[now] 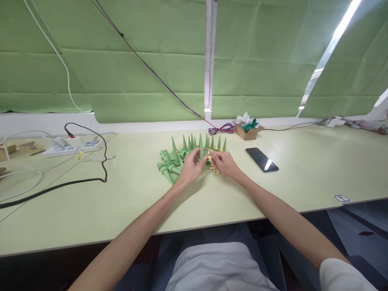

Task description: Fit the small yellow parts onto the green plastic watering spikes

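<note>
My left hand (193,165) is closed around a green plastic watering spike (201,147), which stands with its tip upward. Close against it, my right hand (223,162) pinches what looks like a small yellow plastic piece (209,157), partly covered by the fingers. To the left of my hands lies a heap of similar green spikes (166,171), some on their sides. Behind my hands a row of spikes (212,142) stands upright. Loose yellow pieces (216,170) are scattered under and around my right hand.
A black phone (262,159) lies to the right. Behind it stands a small cardboard box (248,132) holding clear plastic and green material. Coiled red-blue wire (222,128) is next to the box. At left are a power strip (72,146) and a black cable (75,180).
</note>
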Motion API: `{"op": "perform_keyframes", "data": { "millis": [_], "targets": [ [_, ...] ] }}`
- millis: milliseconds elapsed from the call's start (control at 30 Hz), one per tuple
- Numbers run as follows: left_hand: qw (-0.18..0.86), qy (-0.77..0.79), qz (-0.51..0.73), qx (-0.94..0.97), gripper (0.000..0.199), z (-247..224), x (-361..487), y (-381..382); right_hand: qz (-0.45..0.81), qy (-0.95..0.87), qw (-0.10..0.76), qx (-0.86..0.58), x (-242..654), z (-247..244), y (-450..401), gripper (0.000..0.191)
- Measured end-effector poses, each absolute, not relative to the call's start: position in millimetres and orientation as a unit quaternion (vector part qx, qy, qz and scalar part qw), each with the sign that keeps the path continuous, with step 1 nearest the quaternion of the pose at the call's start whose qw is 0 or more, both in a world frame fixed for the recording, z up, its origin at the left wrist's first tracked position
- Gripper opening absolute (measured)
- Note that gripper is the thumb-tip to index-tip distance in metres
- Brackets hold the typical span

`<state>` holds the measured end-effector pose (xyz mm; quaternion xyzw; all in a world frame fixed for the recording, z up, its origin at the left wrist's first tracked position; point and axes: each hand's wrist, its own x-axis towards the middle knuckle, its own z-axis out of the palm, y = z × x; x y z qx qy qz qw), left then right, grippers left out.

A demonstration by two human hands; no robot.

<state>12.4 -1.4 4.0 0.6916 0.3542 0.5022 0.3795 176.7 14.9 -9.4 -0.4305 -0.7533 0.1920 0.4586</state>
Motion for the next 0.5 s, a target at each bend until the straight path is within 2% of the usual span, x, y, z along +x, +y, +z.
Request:
{"op": "perform_keyframes", "data": {
  "millis": [200,500],
  "targets": [
    [0.394,0.354,0.51,0.678,0.031,1.3,13.3,0.1,0.156,-0.755,0.469,-0.431,174.8,-7.9,12.9,0.061],
    [0.364,0.389,0.481,0.696,0.035,-2.6,10.8,2.9,0.135,-0.756,0.474,-0.431,175.9,-8.4,13.2,0.059]
  ]
}}
